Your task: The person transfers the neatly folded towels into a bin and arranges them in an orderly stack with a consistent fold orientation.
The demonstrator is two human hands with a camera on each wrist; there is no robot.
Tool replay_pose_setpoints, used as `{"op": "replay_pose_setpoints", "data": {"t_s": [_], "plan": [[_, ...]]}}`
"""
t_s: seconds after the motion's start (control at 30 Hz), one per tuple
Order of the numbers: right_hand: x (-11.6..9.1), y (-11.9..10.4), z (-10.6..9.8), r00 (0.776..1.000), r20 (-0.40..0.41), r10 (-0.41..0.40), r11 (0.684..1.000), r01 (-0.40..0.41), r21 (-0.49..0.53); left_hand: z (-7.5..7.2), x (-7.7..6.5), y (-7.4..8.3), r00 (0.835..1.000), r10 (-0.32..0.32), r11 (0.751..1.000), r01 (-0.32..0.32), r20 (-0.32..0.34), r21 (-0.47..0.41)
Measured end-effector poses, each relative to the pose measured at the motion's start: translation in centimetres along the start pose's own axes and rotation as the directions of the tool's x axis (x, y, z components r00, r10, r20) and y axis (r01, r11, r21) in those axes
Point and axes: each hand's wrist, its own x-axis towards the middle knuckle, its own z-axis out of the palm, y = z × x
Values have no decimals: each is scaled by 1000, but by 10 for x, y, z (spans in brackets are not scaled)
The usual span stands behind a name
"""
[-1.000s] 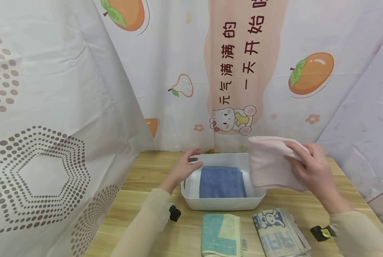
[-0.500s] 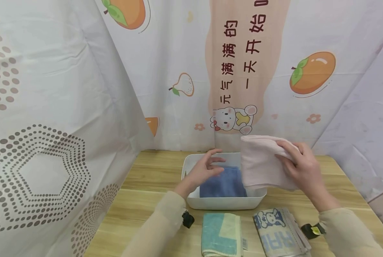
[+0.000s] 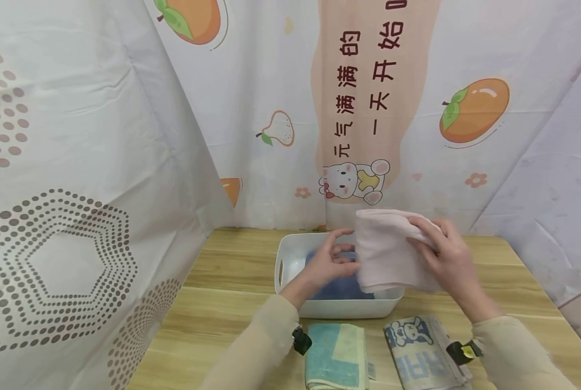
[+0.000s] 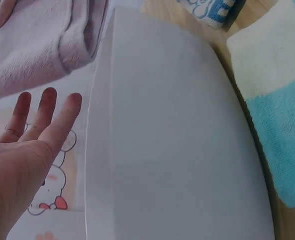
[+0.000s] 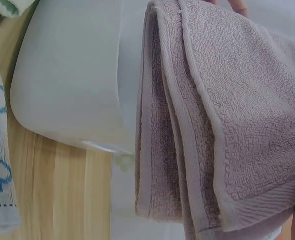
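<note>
At left, on the table, no change to the bin. Next, a rightward move by the left hand, from the bin's left end to just beside the left edge of the pink towel. Spread there at the fingers, loosely bent, pinching nothing; apart from the cloth in the left wrist view, with any thumb contact impossible to tell. Inside the bin, now partly hidden behind hand and cloth, the blue towel. In front, untouched, the green towel. Farther right, the pink towel again: folded, shifted leftward, held up over the bin's right part. Nearer, likewise untouched, the grey towel. Last, the right hand, pinching the pink towel's upper right side between thumb and fingers. Seemingly better placed above the bin, then, with both hands close but support from only one.
</note>
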Motion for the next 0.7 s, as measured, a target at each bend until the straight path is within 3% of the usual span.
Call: {"op": "replay_pose_setpoints", "data": {"t_s": [0.53, 0.7], "plan": [[-6, -3, 6, 992, 85, 95, 995, -96, 1, 14, -4, -4, 999, 1, 1000, -1, -38, -2], [-6, -7, 8, 992, 75, 106, 994, -106, -1, 16, -5, -4, 998, 0, 1000, 1, -60, 16]]}}
